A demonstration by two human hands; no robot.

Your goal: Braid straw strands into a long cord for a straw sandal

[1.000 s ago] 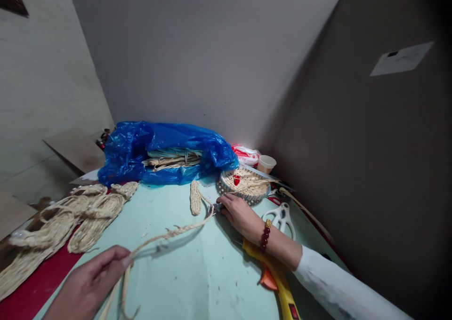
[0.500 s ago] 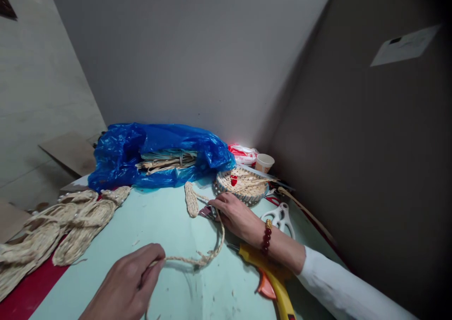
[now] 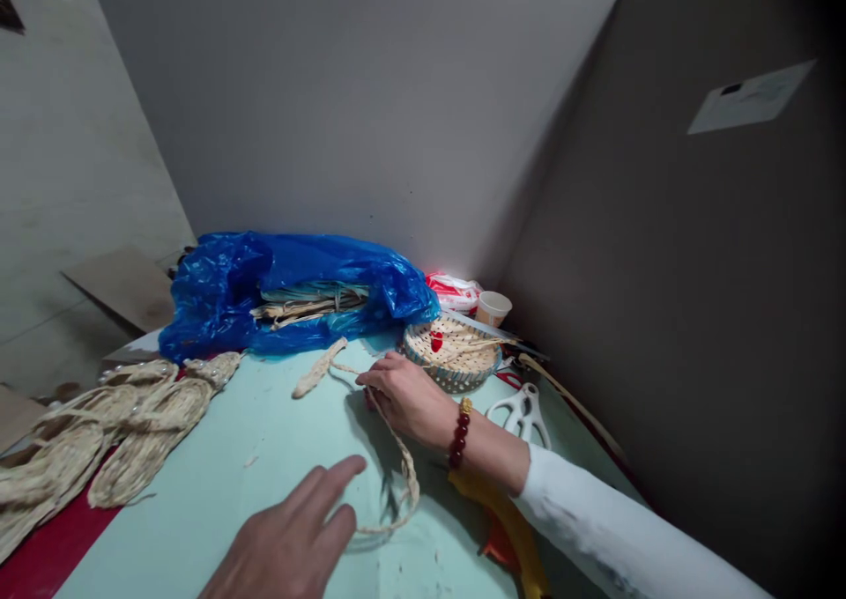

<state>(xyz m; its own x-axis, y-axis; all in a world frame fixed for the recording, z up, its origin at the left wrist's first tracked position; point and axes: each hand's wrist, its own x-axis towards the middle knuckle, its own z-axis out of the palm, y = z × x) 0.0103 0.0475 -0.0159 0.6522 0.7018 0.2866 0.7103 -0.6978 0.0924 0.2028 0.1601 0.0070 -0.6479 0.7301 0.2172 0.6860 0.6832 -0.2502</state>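
My right hand, with a dark red bead bracelet at the wrist, pinches a braided straw cord. From its fingers the cord runs to a small coiled straw piece lying flat beyond them. The rest loops down toward my left hand. That hand is open, thumb and forefinger apart, its fingertips near the cord's lower curve. Whatever lies under my right fingertips is hidden. Beneath my right forearm lies a yellow glue gun with an orange trigger, partly covered.
Woven straw slippers lie at the left on a red strip. A blue plastic bag with straw bundles stands at the back. Beside it are a woven basket, a paper cup and white-handled scissors. Walls rise behind and right.
My left hand has let go of the cord and its fingers have spread, moving right. My right hand has shifted left, and the coiled straw piece has swung left and tilted.
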